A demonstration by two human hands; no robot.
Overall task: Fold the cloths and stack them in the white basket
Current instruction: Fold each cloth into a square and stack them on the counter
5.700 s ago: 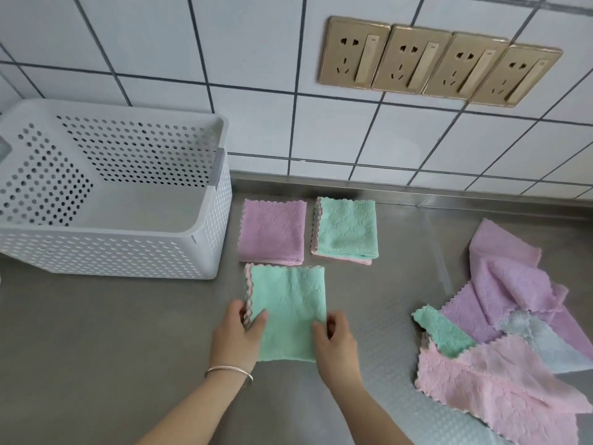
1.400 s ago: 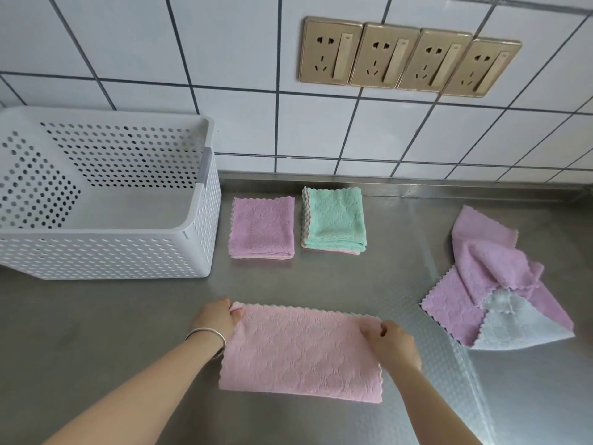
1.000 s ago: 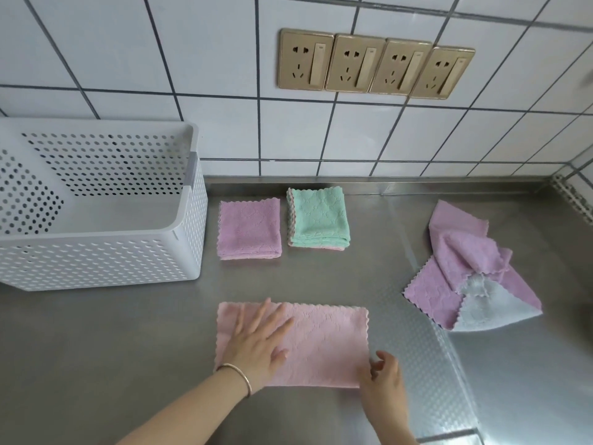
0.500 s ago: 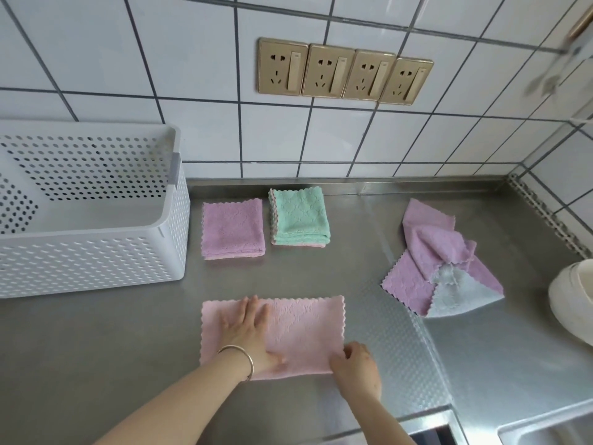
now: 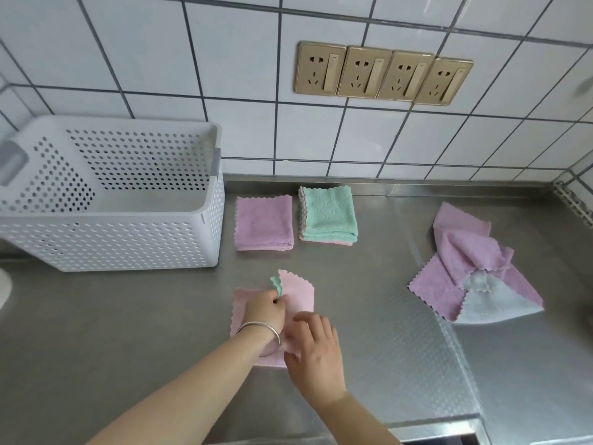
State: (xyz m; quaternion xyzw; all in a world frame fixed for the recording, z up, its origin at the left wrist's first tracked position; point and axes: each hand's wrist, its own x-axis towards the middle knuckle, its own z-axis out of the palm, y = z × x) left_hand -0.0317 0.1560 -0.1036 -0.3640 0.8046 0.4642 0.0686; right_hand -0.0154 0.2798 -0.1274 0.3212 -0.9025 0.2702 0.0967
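Hands meet over the pink cloth (image 5: 298, 300) on the steel counter (image 5: 128, 332): the left hand (image 5: 264, 311) pinches its raised corner, green underside showing, while the right hand (image 5: 316, 345) rests on it with fingers loosely spread. Folded purple cloth (image 5: 263, 222) and green cloth (image 5: 329, 215) lie beside the white basket (image 5: 112, 239). No writing is legible anywhere.

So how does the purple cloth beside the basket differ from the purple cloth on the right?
The purple cloth beside the basket is folded into a neat square; the purple cloth on the right lies crumpled and unfolded. The right one overlaps a grey cloth; the folded one lies alone. Both rest on the counter.
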